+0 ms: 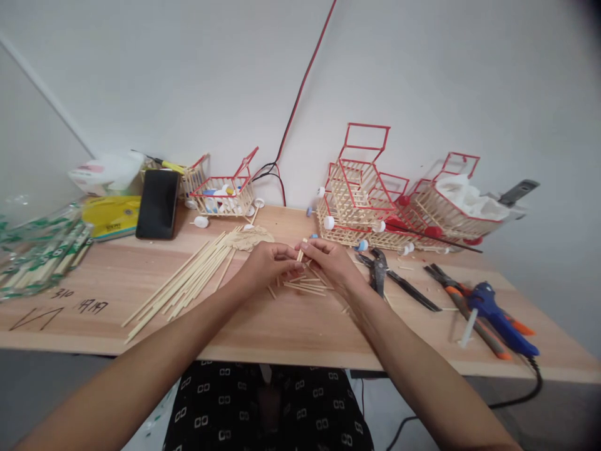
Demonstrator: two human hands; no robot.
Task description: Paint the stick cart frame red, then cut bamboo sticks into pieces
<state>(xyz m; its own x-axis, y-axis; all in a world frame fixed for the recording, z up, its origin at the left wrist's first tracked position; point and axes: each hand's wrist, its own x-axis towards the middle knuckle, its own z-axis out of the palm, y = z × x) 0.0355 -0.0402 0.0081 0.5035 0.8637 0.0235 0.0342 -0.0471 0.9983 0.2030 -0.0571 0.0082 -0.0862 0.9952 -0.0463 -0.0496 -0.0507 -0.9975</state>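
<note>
While meeting at mid-table, left hand (268, 263) and right hand (328, 260) together pinching one short wooden stick (300, 252), fingertips of both closed on it, stick held nearly upright just above the table (291, 326). Directly beneath, a small scatter of cut sticks (305, 285) lying flat. Off to the left, a fan of long bamboo skewers (188, 282), untouched. Just right of the right wrist, black pliers (380, 269); farther right, a blue glue gun (500, 319). Along the wall, stick-built carts with red frames (361, 200). Black phone (158, 203) propped up at back left.
</note>
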